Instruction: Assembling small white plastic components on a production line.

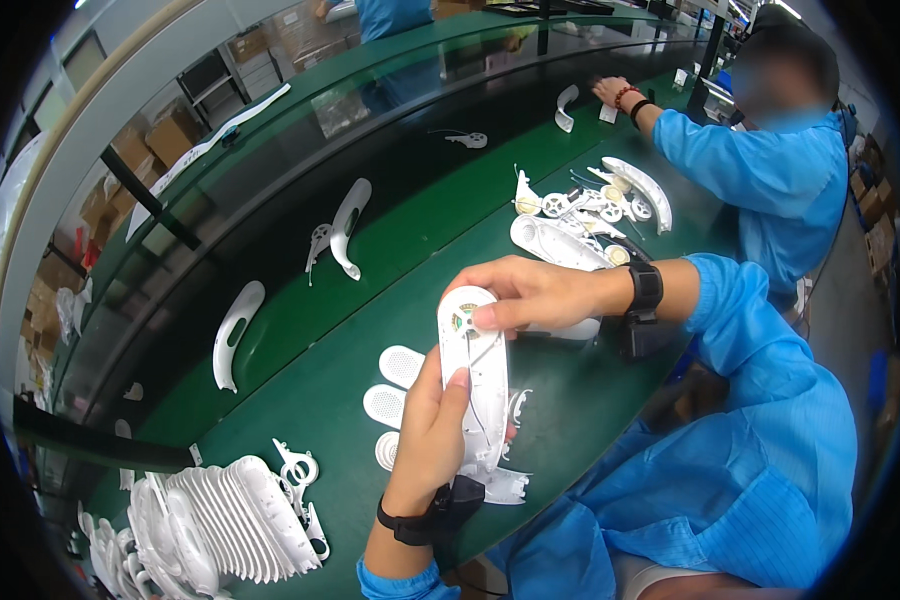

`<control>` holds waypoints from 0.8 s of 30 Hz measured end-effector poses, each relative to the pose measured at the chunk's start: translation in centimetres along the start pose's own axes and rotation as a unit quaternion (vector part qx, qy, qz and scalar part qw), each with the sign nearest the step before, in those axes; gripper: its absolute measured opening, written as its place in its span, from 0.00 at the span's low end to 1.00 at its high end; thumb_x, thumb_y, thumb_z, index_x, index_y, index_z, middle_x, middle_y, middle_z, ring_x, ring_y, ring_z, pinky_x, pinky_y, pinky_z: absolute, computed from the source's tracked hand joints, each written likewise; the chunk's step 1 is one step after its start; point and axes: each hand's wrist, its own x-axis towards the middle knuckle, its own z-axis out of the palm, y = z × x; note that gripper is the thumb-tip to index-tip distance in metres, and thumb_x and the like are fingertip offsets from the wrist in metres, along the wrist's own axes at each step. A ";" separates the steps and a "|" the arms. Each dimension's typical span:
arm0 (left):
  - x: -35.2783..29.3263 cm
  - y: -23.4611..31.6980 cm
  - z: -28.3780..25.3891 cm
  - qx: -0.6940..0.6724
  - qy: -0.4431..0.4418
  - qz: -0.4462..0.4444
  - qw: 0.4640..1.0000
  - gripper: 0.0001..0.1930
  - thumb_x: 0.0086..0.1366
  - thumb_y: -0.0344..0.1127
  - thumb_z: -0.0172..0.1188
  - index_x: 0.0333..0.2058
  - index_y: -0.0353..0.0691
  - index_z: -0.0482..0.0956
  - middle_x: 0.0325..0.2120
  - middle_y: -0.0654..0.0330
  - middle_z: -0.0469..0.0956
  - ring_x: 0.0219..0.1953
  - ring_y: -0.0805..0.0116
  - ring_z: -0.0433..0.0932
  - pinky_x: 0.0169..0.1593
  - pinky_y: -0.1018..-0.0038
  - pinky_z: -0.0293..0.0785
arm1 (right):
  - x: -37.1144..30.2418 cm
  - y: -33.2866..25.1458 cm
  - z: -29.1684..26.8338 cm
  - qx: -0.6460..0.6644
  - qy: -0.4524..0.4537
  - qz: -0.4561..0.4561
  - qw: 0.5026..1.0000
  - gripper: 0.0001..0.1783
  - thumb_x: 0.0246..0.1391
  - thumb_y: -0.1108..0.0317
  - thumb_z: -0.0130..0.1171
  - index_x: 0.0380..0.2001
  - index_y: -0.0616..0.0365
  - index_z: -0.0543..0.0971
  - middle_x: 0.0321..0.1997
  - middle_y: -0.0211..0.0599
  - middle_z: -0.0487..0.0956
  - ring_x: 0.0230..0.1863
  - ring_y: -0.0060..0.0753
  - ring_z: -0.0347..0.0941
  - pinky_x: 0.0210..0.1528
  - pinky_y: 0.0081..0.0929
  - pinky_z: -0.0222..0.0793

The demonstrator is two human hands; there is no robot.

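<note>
Upright in front of me is a long white plastic housing (pixel 488 385), held in both hands. My left hand (pixel 430 435) is closed around its left side, the thumb lying on its inner face beside a thin dark wire. At the rounded upper end, my right hand (pixel 530 290) grips the edge, its thumb pressing by a round spoked part (pixel 463 319) with green and copper colour behind it. Beside my left hand on the table lie perforated white oval covers (pixel 402 366) and a round perforated piece (pixel 386 450), partly hidden by the hand.
Stacked white shells (pixel 245 515) stand at the lower left. Beyond my right hand is a pile of white parts with wires (pixel 595 210). Curved white shells (pixel 237 335) lie along the green belt (pixel 410 215). A co-worker's hand (pixel 615 92) reaches over it at the far right.
</note>
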 end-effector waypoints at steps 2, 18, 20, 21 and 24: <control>-0.3 -0.1 0.1 0.047 -0.010 0.002 0.999 0.20 0.73 0.36 0.37 0.59 0.34 0.58 0.32 0.48 0.78 0.23 0.60 0.81 0.27 0.70 0.81 | 0.2 -1.0 0.0 -0.084 -0.008 0.008 0.996 0.20 0.66 0.55 0.51 0.53 0.58 0.72 0.38 0.24 0.74 0.34 0.12 0.66 0.31 0.13 0.62; -0.8 1.0 -5.9 0.350 0.254 0.199 0.879 0.27 0.72 0.44 0.47 0.61 0.30 0.64 0.55 0.46 0.71 0.60 0.57 0.69 0.63 0.62 0.60 | 5.5 1.2 -9.5 -0.029 0.225 0.062 0.972 0.28 0.63 0.39 0.44 0.34 0.51 0.81 0.14 0.19 0.64 0.16 0.14 0.54 0.20 0.19 0.47; -0.8 1.4 -7.4 0.353 0.265 0.188 0.877 0.24 0.72 0.44 0.47 0.57 0.30 0.70 0.54 0.48 0.73 0.59 0.58 0.69 0.61 0.61 0.63 | 6.2 3.1 -14.1 -0.030 0.253 0.089 0.963 0.26 0.64 0.40 0.45 0.36 0.50 0.80 0.14 0.18 0.59 0.17 0.15 0.49 0.20 0.19 0.44; -0.7 1.5 -8.2 0.350 0.281 0.176 0.876 0.23 0.71 0.43 0.48 0.56 0.30 0.71 0.53 0.49 0.74 0.58 0.59 0.70 0.60 0.62 0.64 | 6.8 4.3 -16.1 -0.066 0.262 0.117 0.956 0.28 0.64 0.39 0.43 0.35 0.51 0.81 0.15 0.21 0.64 0.18 0.18 0.56 0.21 0.21 0.51; -0.1 1.7 -11.1 0.355 0.307 0.144 0.871 0.21 0.71 0.41 0.50 0.53 0.29 0.73 0.50 0.51 0.76 0.55 0.62 0.72 0.60 0.66 0.64 | 7.7 6.2 -21.3 -0.291 0.289 0.146 0.900 0.32 0.64 0.39 0.41 0.35 0.55 0.83 0.22 0.31 0.76 0.24 0.31 0.71 0.28 0.29 0.65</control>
